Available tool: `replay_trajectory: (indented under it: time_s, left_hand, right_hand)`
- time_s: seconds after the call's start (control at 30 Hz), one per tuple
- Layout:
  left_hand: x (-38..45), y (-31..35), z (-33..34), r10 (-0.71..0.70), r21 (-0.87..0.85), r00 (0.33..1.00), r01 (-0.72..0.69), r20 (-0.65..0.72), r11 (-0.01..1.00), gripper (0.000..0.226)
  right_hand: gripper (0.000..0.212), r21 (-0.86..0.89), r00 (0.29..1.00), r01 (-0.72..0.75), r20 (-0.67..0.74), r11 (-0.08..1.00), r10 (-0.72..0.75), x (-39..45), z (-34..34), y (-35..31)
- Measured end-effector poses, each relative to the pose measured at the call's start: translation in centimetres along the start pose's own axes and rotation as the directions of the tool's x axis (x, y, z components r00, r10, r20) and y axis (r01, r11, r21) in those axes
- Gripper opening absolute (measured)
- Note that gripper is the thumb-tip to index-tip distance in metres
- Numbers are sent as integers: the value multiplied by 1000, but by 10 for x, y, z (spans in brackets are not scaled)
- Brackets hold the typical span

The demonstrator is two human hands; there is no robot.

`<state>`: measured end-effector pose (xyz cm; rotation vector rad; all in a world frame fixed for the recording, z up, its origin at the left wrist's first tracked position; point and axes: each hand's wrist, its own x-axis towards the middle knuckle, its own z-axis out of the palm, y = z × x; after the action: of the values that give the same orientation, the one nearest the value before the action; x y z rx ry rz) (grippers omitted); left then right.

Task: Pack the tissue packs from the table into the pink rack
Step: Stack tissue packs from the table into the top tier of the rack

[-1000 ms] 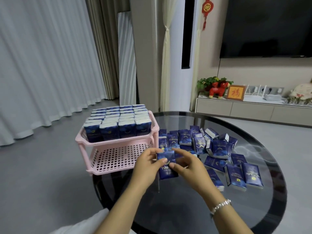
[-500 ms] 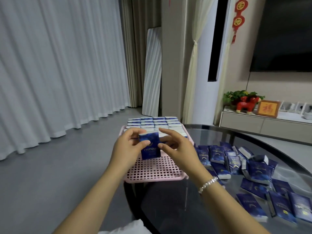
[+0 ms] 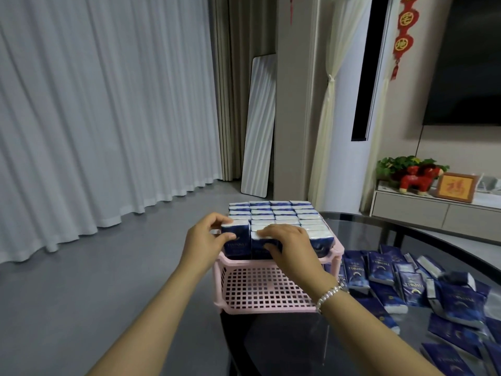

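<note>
Nearest you, low in the frame, your two forearms ran up toward the centre, a beaded bracelet [image 3: 329, 293] on the right wrist. Just beyond lay the empty lower shelf [image 3: 260, 290] of the pink rack [image 3: 334, 252], which stood at the near left edge of the dark glass table [image 3: 379, 234].

At centre frame your left hand [image 3: 206, 241] was closed on a tissue pack [image 3: 236, 241], thumb on its blue face and fingers over the top, seating it upright in the front left corner of the upper tier. Your right hand [image 3: 291, 244] lay flat and open, gripping nothing, palm down on the front-row packs [image 3: 321, 240] beside it. Behind them the packed rows [image 3: 273, 213] filled the tier. At lower right, many loose packs [image 3: 406, 283] lay scattered on the glass.

The risk, as I judged it, was the tight fit: the pack stood slightly proud of its neighbours, and forcing it could have buckled the front row or pushed a pack over the low rim. The rack also sat close to the table edge, so a hard downward press might have tipped or slid it.

Compared with half a second earlier, the pack had left the air above the lower shelf, where both hands had pinched it, and reached the top tier; your right hand had let go and moved to steady the row.
</note>
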<state>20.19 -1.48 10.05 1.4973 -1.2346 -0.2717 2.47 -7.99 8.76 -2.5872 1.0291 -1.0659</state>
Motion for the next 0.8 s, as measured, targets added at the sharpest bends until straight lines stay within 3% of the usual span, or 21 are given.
replay_trajectory:
  time_s: [0.17, 0.37, 0.53, 0.8]
  left_hand:
    - [-4, -19, 11, 102, 62, 995, -103, 14, 993, 26]
    - [-5, -23, 13, 128, 191, 987, -144, 93, 971, 25]
    - [-15, -22, 16, 167, 306, 977, -201, 136, 930, 46]
    - [-24, -14, 31, 243, 410, 969, -243, 53, 879, 43]
  right_hand:
    - [27, -34, 999, 17, -42, 999, -19, 1, 3, 3]
    - [29, -39, 997, 43, -57, 998, -45, -2, 8, 4]
    - [27, -26, 997, 55, -59, 998, -56, -4, 6, 5]
    - [37, -86, 996, 84, -35, 993, -87, -14, -2, 2]
